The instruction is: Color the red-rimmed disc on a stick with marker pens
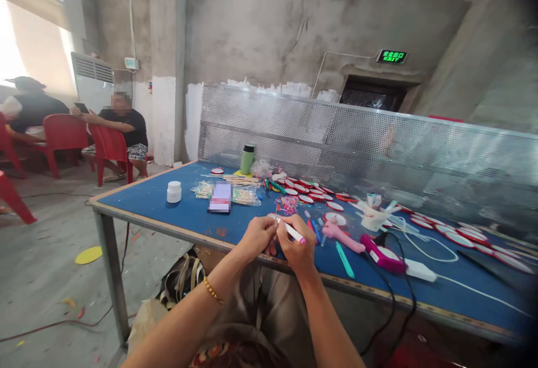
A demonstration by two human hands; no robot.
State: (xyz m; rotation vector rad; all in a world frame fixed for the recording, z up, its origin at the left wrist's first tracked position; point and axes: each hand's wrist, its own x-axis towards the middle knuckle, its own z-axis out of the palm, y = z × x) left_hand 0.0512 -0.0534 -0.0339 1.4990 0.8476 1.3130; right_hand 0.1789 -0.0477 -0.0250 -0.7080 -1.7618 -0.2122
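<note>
My two hands meet over the near edge of a blue table (151,200). My right hand (299,245) is closed round a white pen with a pink cap (293,233). My left hand (257,235), with a gold bracelet on its wrist, pinches the pen's far end with curled fingers. Just beyond the hands lie small coloured bits (289,204), loose pens and a pink glue gun (341,235).
On the table are a phone (220,198), a white jar (174,191), a green bottle (247,159), wooden sticks, several red-and-white discs (306,190), a cup of tools (373,217) and a magenta device with cables (382,253). A perforated metal screen (336,138) backs the table. People sit on red chairs (63,133) at left.
</note>
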